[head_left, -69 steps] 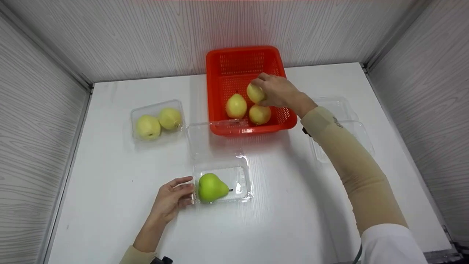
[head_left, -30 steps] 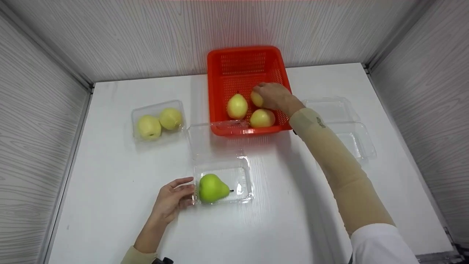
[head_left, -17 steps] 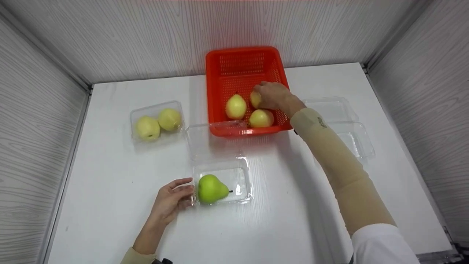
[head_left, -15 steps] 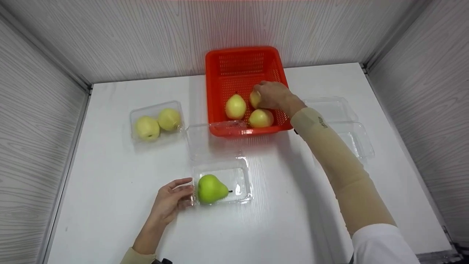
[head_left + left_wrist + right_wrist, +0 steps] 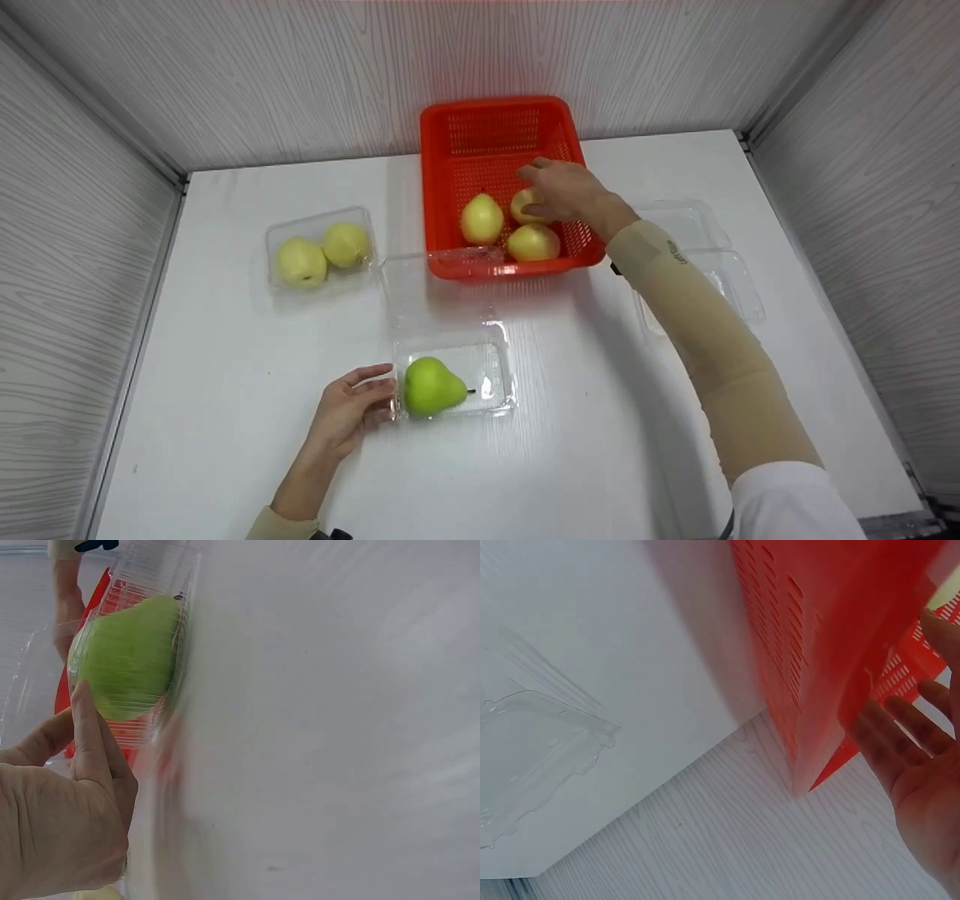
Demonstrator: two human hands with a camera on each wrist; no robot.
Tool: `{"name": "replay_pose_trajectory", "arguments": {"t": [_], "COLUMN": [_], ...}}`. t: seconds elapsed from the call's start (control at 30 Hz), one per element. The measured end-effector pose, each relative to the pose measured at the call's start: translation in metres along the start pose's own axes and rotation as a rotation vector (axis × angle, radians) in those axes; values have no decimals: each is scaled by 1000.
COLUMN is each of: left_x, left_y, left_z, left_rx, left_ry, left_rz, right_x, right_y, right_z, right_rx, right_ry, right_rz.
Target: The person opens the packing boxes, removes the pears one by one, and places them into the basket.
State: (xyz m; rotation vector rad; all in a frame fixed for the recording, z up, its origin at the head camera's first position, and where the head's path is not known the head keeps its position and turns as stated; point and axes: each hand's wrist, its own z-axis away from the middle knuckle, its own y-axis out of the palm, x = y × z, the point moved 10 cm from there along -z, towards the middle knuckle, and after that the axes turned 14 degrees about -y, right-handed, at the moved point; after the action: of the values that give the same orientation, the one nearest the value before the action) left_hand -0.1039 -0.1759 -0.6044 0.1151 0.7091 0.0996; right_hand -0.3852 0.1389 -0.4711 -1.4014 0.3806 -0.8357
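Observation:
My right hand [image 5: 562, 191], fingers spread, is over the red plastic basket [image 5: 439, 187] with nothing held. Just below its thumb lies a yellow pear [image 5: 523, 204], partly covered by the hand. Two more yellow pears sit in the basket, one upright [image 5: 481, 220] and one on its side [image 5: 534, 243]. My left hand [image 5: 346, 409] rests its fairly straight fingers against the left wall of an open clear clamshell box [image 5: 491, 367]. In that box a green pear [image 5: 433, 386] lies on its side, stem to the right. The left wrist view shows the fingertips [image 5: 81, 690] at the box wall.
Left of the basket stands a clear box [image 5: 277, 225] with two yellow pears in it. Another open clear clamshell [image 5: 679, 225] lies on the right, partly behind the right forearm. The raised lid [image 5: 409, 289] of the middle box overlaps the basket's front rim. Panels [image 5: 300, 82] enclose the table.
Earlier my right hand lowered a yellow pear into the basket, and the front pear there shifted onto its side. Now the fingers have let go and lifted slightly. The left hand stays put.

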Motion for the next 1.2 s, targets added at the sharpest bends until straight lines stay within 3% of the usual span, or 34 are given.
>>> {"name": "replay_pose_trajectory", "arguments": {"t": [0.7,0.97,1.2], "left_x": [0,0,1], "left_y": [0,-1,-2], "left_z": [1,1,0], "left_rx": [-4,-20,-25], "left_ry": [7,3,0], "left_rz": [-14,-24,-17], "right_x": [31,52,76], "right_y": [-31,-37,-43], "right_z": [32,50,71], "right_rx": [-211,-240,-323], "right_ry": [-107,-158,-245], "right_rz": [-58,-83,-135]}}
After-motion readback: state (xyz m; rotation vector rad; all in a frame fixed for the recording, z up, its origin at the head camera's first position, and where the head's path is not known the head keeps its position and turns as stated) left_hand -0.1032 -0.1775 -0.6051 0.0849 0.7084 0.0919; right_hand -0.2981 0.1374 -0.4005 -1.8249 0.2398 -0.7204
